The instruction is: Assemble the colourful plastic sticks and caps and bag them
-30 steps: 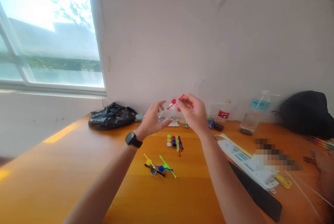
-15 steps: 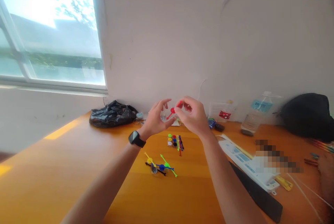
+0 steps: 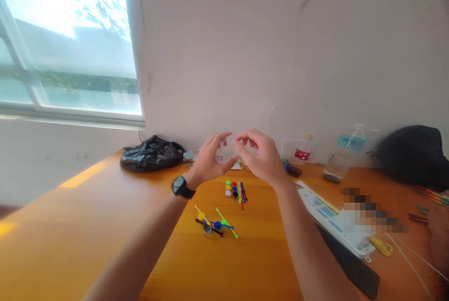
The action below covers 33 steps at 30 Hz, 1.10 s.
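Both hands are raised above the far part of the wooden table [image 3: 175, 263]. My left hand [image 3: 209, 158], with a black watch [image 3: 180, 186] on its wrist, has thumb and fingers apart with nothing visible between them. Opposite it, my right hand [image 3: 257, 151] has its thumb and index finger brought together; what they hold, if anything, I cannot make out. Nearer on the table lie a yellow arrow spinner [image 3: 202, 215], a black arrow [image 3: 215, 231], a blue arrow spinner [image 3: 218, 224] and a green arrow spinner [image 3: 225, 223]. Behind them are small coloured discs [image 3: 228, 187] and a bundle of arrows [image 3: 242, 193].
A black plastic bag [image 3: 150, 153] lies at the back left, near the window. On the right are a white power strip [image 3: 322, 214], a dark flat slab [image 3: 351, 261], a clear bottle [image 3: 338, 163] and a black bag [image 3: 412, 156]. A red-labelled bottle [image 3: 302, 155] is by the wall.
The red arrow spinner seen between my hands earlier no longer shows. My right arm has shifted slightly to the right; both hands keep nearly the same pose.
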Each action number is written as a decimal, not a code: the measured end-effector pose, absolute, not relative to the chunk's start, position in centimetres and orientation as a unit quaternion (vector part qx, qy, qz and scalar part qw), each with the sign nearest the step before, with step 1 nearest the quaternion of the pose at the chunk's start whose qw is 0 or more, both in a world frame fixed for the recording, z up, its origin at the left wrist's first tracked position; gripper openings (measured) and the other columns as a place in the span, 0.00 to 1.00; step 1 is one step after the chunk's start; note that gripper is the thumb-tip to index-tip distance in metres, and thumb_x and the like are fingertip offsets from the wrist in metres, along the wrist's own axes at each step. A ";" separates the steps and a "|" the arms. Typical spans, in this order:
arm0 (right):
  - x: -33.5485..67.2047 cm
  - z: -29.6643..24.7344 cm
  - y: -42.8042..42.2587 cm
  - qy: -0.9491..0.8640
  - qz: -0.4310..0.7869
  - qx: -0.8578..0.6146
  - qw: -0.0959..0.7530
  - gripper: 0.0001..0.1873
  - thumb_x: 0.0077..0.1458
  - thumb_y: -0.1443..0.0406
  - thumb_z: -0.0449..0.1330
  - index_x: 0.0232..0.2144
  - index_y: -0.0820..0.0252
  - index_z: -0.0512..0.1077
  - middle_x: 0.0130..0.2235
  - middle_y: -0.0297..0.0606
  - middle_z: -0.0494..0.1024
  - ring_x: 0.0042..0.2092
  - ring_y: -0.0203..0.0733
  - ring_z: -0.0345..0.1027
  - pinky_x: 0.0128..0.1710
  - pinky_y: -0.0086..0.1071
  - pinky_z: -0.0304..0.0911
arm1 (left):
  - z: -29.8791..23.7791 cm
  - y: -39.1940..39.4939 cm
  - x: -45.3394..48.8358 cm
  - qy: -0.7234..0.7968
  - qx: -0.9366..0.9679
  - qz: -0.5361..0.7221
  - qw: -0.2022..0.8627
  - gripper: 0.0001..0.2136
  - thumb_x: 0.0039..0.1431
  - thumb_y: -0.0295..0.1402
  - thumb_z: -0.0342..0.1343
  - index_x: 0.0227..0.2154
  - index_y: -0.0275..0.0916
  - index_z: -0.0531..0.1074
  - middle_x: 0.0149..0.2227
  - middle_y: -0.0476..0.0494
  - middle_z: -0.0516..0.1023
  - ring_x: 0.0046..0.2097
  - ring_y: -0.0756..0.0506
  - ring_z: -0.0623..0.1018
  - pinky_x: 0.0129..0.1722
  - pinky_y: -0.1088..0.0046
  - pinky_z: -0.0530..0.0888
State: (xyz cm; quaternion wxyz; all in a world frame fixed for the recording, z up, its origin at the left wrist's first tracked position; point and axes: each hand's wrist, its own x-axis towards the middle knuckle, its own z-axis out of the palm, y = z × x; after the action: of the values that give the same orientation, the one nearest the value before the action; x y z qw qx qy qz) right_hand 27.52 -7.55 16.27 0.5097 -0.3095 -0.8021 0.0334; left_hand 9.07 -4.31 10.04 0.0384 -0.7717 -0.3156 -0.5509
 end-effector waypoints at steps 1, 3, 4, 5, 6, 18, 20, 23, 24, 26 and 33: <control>27.5 16.3 -7.5 -0.794 0.035 -0.310 0.522 0.09 0.64 0.59 0.60 0.34 0.56 0.75 0.33 0.35 0.74 0.36 0.41 0.65 0.35 0.34 0.60 | 10.1 -4.3 9.0 -0.317 -0.771 -0.552 0.039 0.29 0.60 0.38 0.65 0.62 0.45 0.65 0.46 0.43 0.74 0.44 0.42 0.74 0.49 0.63 0.73; 27.5 16.2 -7.3 -0.776 0.042 -0.314 0.546 0.12 0.65 0.56 0.60 0.33 0.56 0.73 0.31 0.35 0.72 0.33 0.40 0.63 0.32 0.33 0.59 | 10.0 -4.1 8.9 -0.319 -0.768 -0.554 0.042 0.29 0.60 0.39 0.65 0.62 0.45 0.65 0.45 0.43 0.74 0.44 0.42 0.74 0.49 0.63 0.73; 27.5 16.1 -7.1 -0.767 0.047 -0.316 0.556 0.13 0.65 0.55 0.60 0.31 0.57 0.72 0.30 0.34 0.71 0.32 0.39 0.62 0.31 0.33 0.58 | 9.9 -4.0 8.9 -0.320 -0.767 -0.555 0.043 0.29 0.60 0.39 0.66 0.62 0.45 0.65 0.45 0.44 0.74 0.44 0.43 0.74 0.49 0.63 0.73; 27.6 16.0 -6.8 -0.760 0.053 -0.319 0.564 0.15 0.65 0.55 0.60 0.29 0.57 0.70 0.28 0.34 0.70 0.31 0.39 0.61 0.30 0.33 0.57 | 9.8 -3.9 8.8 -0.319 -0.766 -0.556 0.044 0.29 0.60 0.40 0.66 0.62 0.45 0.64 0.44 0.44 0.74 0.43 0.43 0.74 0.49 0.64 0.73; 27.8 15.8 -6.4 -0.754 0.060 -0.322 0.570 0.16 0.65 0.55 0.59 0.27 0.57 0.69 0.27 0.33 0.70 0.30 0.38 0.60 0.30 0.32 0.57 | 9.7 -3.7 8.7 -0.318 -0.766 -0.556 0.043 0.30 0.60 0.40 0.66 0.62 0.44 0.64 0.44 0.44 0.73 0.43 0.43 0.73 0.48 0.64 0.73; 27.4 10.7 -2.0 -0.914 0.257 -0.314 -0.011 0.10 0.56 0.59 0.63 0.36 0.57 0.80 0.33 0.34 0.81 0.33 0.39 0.72 0.30 0.29 0.61 | 8.3 -1.9 7.7 -0.345 -0.751 -0.561 0.044 0.29 0.58 0.38 0.66 0.61 0.44 0.64 0.43 0.46 0.73 0.41 0.44 0.72 0.47 0.66 0.72; 26.0 8.9 -1.2 -0.907 0.258 -0.325 -0.067 0.13 0.55 0.56 0.65 0.38 0.57 0.80 0.34 0.36 0.82 0.33 0.40 0.73 0.30 0.30 0.62 | 8.2 -1.9 7.7 -0.348 -0.754 -0.556 0.041 0.29 0.59 0.38 0.66 0.61 0.44 0.64 0.43 0.46 0.73 0.41 0.44 0.72 0.47 0.66 0.71; 24.3 6.5 -0.4 -0.886 0.256 -0.342 -0.179 0.17 0.48 0.51 0.70 0.31 0.58 0.80 0.34 0.37 0.82 0.34 0.42 0.73 0.30 0.30 0.62 | 8.1 -2.0 7.8 -0.349 -0.761 -0.546 0.034 0.29 0.60 0.38 0.66 0.62 0.44 0.64 0.44 0.45 0.74 0.42 0.44 0.72 0.47 0.67 0.71; 24.0 5.9 -0.1 -0.877 0.261 -0.341 -0.214 0.18 0.46 0.50 0.71 0.29 0.59 0.80 0.34 0.37 0.82 0.35 0.42 0.73 0.31 0.30 0.62 | 8.1 -2.0 7.8 -0.349 -0.762 -0.545 0.034 0.29 0.60 0.38 0.65 0.62 0.44 0.64 0.44 0.45 0.74 0.42 0.44 0.72 0.47 0.67 0.71; 23.6 4.9 0.3 -0.863 0.276 -0.335 -0.257 0.20 0.42 0.49 0.73 0.26 0.59 0.79 0.33 0.37 0.82 0.37 0.43 0.73 0.31 0.30 0.62 | 8.2 -2.0 7.7 -0.349 -0.761 -0.545 0.039 0.29 0.60 0.39 0.66 0.61 0.44 0.64 0.44 0.45 0.74 0.42 0.44 0.72 0.47 0.66 0.71; 23.8 3.1 1.6 -0.853 0.330 -0.297 -0.273 0.17 0.40 0.53 0.73 0.25 0.59 0.77 0.28 0.32 0.79 0.35 0.41 0.73 0.32 0.29 0.61 | 8.5 -2.2 7.6 -0.347 -0.767 -0.538 0.037 0.28 0.60 0.39 0.66 0.61 0.45 0.65 0.44 0.46 0.74 0.42 0.44 0.72 0.47 0.66 0.72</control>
State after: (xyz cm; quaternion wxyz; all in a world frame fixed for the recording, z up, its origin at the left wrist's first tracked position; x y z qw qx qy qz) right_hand 23.82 1.58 3.14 -0.2728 -0.2972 -0.8533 0.3303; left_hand 7.59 -2.24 8.53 0.0371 -0.7673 -0.3468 -0.5382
